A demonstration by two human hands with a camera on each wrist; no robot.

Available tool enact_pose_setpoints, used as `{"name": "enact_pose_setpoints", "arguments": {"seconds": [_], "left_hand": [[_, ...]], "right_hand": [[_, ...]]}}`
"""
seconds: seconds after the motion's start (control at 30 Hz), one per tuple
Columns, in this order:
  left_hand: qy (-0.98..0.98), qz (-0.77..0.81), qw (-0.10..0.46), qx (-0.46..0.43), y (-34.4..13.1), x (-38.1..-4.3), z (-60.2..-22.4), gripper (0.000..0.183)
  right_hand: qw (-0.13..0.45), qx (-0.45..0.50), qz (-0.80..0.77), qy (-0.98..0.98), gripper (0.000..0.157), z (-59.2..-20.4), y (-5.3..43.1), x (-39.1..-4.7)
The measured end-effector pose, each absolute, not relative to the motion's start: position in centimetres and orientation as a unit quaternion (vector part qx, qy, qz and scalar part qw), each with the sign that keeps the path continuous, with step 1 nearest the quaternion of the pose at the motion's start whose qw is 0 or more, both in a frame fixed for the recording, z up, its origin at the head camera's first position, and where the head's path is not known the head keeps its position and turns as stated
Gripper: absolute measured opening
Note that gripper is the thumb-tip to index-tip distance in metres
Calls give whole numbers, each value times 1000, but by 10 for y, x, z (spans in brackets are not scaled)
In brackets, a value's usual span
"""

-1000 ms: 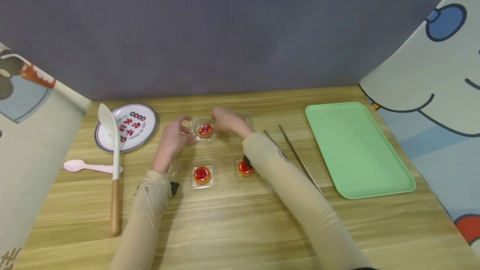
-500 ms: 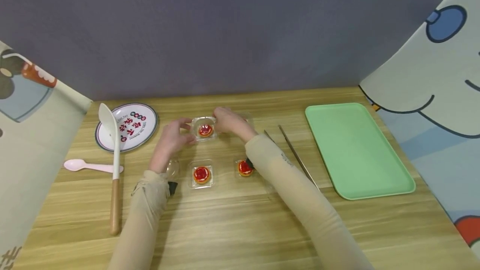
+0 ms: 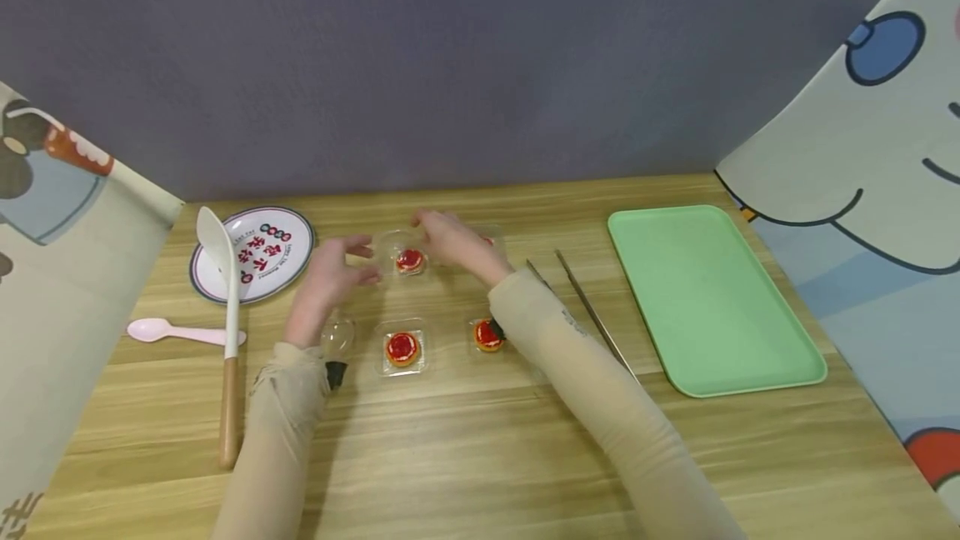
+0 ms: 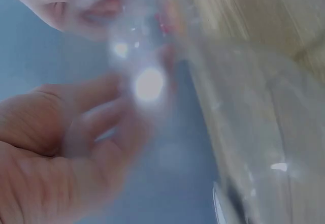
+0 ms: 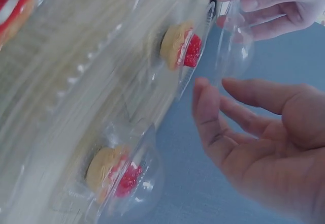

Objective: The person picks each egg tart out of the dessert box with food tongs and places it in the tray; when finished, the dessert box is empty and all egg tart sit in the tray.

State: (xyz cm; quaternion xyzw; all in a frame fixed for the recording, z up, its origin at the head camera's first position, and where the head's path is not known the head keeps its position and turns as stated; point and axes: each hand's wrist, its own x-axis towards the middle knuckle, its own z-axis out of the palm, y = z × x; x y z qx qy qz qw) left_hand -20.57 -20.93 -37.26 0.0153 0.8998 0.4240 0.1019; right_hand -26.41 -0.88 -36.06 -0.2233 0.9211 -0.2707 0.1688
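Small red-topped tarts sit in clear plastic boxes mid-table. At the back, my left hand (image 3: pixel 330 273) and right hand (image 3: pixel 453 244) are on either side of one tart (image 3: pixel 409 262). A clear domed lid (image 5: pixel 237 41) stands raised and apart from that tart's base (image 5: pixel 207 28) in the right wrist view. My left fingers hold one edge of the lid; my right thumb and index finger pinch the opposite edge. The left wrist view is blurred, with glare on the plastic. Another tart (image 5: pixel 109 170) has a dome over it, near my right hand.
One tart (image 3: pixel 402 349) lies in front, another (image 3: pixel 487 335) by my right sleeve. A loose clear dome (image 3: pixel 337 338) is beside my left forearm. At left are a plate (image 3: pixel 281 261), a ladle (image 3: pixel 231 407) and a pink spoon (image 3: pixel 187 333); at right, metal tongs (image 3: pixel 592 311) and a green tray (image 3: pixel 712 298).
Both hands have shifted slightly left, the left one farther. The clear lid between them has come up and left from the tart's base, which stays on the table.
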Motion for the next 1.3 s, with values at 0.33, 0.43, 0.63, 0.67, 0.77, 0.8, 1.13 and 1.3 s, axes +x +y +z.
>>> {"name": "enact_pose_setpoints", "arguments": {"seconds": [0.33, 0.43, 0.63, 0.67, 0.77, 0.8, 1.13, 1.3], "left_hand": [[865, 498, 61, -7, -231, -194, -355, 57], [858, 512, 47, -10, -239, -190, -353, 49], [835, 550, 16, -1, -253, -185, -356, 26], [835, 550, 12, 2, -254, -185, -357, 24], [840, 542, 1, 7, -257, -184, -357, 21], [840, 542, -2, 8, -258, -184, -357, 21], [831, 557, 19, -6, -270, -185, -361, 23], [824, 564, 54, -14, -278, -185, -362, 32]], "right_hand": [[167, -243, -395, 870, 43, -355, -18, -263], [184, -237, -470, 830, 41, -355, -19, -261], [221, -201, -585, 754, 41, -355, -28, -258], [227, -194, -597, 745, 40, -355, -30, -258], [234, -177, -618, 730, 36, -356, -35, -257], [233, -174, -620, 729, 35, -356, -36, -257], [206, -168, -587, 765, 30, -363, -51, -256], [188, -193, -497, 825, 38, -368, -58, -257]]}}
